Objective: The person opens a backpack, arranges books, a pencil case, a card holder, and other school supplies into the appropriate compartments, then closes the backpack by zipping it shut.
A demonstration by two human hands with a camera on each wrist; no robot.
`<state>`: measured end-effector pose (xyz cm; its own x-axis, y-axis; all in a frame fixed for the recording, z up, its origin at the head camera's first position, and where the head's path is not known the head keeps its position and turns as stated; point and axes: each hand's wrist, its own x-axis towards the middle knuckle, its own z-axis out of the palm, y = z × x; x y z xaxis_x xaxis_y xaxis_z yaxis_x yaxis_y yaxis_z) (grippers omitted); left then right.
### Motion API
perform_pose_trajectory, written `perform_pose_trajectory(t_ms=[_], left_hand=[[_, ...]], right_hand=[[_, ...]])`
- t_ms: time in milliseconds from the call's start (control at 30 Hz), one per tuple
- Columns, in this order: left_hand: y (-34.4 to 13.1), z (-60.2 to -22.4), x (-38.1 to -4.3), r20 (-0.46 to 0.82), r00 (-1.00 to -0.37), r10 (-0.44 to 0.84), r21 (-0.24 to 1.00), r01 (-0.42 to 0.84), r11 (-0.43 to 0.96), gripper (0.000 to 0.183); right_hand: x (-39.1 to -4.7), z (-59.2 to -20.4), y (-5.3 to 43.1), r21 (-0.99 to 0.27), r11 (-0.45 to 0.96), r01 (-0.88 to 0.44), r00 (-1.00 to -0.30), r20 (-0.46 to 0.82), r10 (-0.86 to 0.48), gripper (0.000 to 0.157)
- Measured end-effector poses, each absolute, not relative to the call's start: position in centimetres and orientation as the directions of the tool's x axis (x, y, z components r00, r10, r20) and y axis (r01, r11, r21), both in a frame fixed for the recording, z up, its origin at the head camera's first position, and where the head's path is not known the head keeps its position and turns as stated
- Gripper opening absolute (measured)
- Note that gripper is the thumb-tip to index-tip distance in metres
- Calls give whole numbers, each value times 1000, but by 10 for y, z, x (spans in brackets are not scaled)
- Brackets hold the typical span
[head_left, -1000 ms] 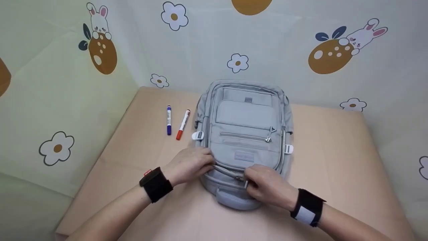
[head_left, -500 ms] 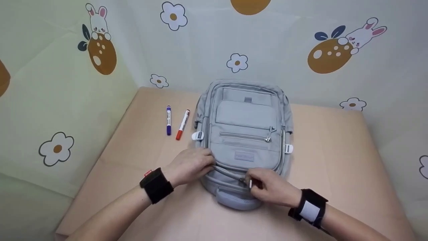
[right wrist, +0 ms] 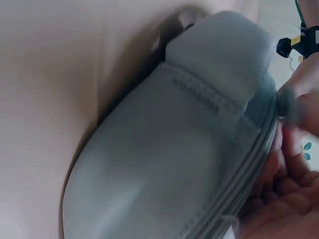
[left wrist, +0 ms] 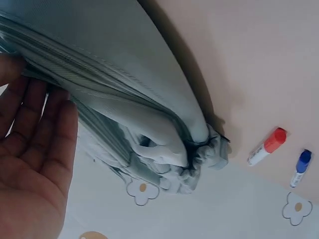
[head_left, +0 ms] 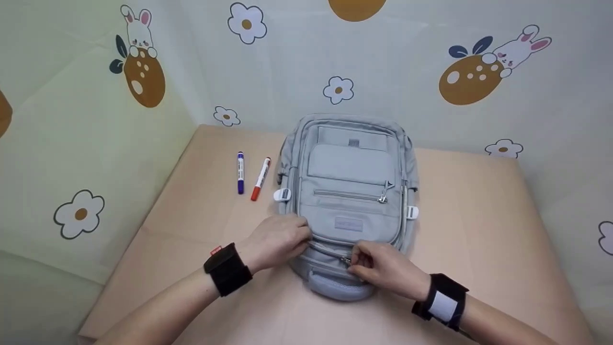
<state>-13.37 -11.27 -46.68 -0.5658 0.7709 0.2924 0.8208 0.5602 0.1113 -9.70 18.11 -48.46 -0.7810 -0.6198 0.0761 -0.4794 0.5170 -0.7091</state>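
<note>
Slightly inward since a second ago, our left hand (head_left: 278, 243) grips the near-left edge of the grey backpack (head_left: 352, 165); its zip pull (head_left: 345, 261), pinched by our right hand (head_left: 391, 269), has come a touch rightward and nearer us, so we judge the zip is being worked. The backpack lies mostly beyond both hands, its handle (head_left: 337, 287) just nearside of our right hand. Beyond our left hand lie a blue marker (head_left: 241, 172) and red marker (head_left: 261, 178); rightward of our right hand, the bench (head_left: 471, 230) runs to its edge.

Tabletop booth, cloth walls (head_left: 392, 57) printed with rabbits (head_left: 520, 51) and flowers (head_left: 247, 24), peach table (head_left: 479, 215), room type unclear
</note>
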Motion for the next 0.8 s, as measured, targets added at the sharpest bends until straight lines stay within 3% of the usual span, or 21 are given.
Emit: perform_pose_trajectory(t_ms=[233,367,800], left_hand=[[-84,-469,-126,273,-477,836,-85,853,514,9],[-74,-471,-126,227,-488,842,-159,835,527,10],[-76,-466,-127,158,-588,793,89,809,582,13]], right_hand=[[-95,-479,179,-685,560,-467,-806,69,-587,16],[-94,-480,178,-674,551,-493,-798,98,-594,16],[-96,-470,211,-516,649,-559,-813,191,-549,20]])
